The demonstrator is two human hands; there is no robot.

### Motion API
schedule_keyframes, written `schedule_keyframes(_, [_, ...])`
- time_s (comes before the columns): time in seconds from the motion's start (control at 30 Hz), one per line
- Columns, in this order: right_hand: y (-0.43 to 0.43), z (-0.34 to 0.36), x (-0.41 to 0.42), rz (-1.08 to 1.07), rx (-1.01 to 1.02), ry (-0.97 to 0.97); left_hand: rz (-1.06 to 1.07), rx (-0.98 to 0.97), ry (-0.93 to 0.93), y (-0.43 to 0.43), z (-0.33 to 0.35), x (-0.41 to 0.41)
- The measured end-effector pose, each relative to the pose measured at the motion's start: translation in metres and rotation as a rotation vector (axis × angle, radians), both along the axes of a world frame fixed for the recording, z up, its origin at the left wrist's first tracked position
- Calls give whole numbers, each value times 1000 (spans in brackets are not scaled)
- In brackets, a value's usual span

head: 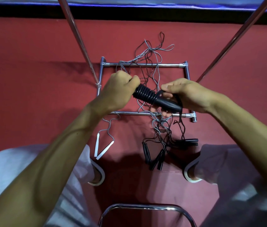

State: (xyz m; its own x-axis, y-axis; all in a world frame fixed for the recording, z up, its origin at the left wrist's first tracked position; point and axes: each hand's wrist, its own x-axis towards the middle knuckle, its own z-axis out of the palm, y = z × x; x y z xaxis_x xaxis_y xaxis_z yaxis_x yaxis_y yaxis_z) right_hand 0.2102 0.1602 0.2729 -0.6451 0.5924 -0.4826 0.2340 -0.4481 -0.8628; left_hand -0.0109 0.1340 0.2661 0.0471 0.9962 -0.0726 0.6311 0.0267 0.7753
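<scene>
Hands are meeting in mid-air above a chrome rack (145, 64) that is lying flat on the red floor covering (39, 63). The left hand (121, 89) is curling its fingers round the ribbed end of a black jump-rope handle (150, 97), its grip closing firmly there, with the forearm reaching in from the lower left. The right hand (190, 95) is coming in from the opposite side; its thumb and forefinger are pinching a black cord (160, 92) against the handle, while the other fingers are curling beneath the smooth end. The handle is slanting between both hands, lower on the right.

Below it, a tangle of grey and black cords (147, 51) is draping over the rack's bars and spreading beyond the far bar. Two white handles (98, 149) are lying near the left foot, and a cluster of black handles (155, 159) is resting near the right one, with another black pair (188, 141) just beside it. Two chrome poles (78, 38) are slanting up past the hands, out of view. A curved chair tube (145, 206) is showing at the bottom edge.

Fingers are hiding where the cord is joining the handle, and single ropes in the tangle are too knotted to follow. Knees in pale cloth are blurring at both lower corners.
</scene>
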Motion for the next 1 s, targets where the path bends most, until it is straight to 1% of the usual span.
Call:
schedule_keyframes(0.03, [-1,1,-2,-17,-26,27,1,16,-33,-2,0,3])
schedule_keyframes(0.1, [-4,-1,-5,-89,14,26,-8,78,-44,-8,0,10])
schedule_keyframes(0.2, [-8,-12,-8,-180,199,-42,-18,175,26,-14,-6,15])
schedule_keyframes(0.33, [-10,-13,-8,-105,492,-172,-52,222,95,-16,-12,9])
schedule_keyframes(0.43, [-10,-6,-4,-29,670,-283,-117,212,139,-19,-11,10])
schedule_keyframes(0.5, [-10,-2,-3,38,735,-328,-144,152,115,-22,-10,12])
schedule_keyframes(0.6, [-9,3,-5,106,812,-357,-215,47,-4,-24,-7,13])
schedule_keyframes(0.67, [-9,6,-8,152,878,-365,-336,71,33,-26,-4,11])
schedule_keyframes(0.7, [-9,7,-9,176,899,-366,-399,106,84,-27,-2,9])
schedule_keyframes(0.77, [-13,9,-12,229,937,-346,-423,25,107,-32,6,11])
schedule_keyframes(0.87, [-20,9,-17,306,986,-320,-422,-36,337,-42,11,22])
schedule_keyframes(0.93, [-18,9,-15,315,926,-307,-397,-43,338,-46,7,27])
schedule_keyframes(1.0, [-14,13,-11,271,771,-248,-371,-21,270,-47,5,27])
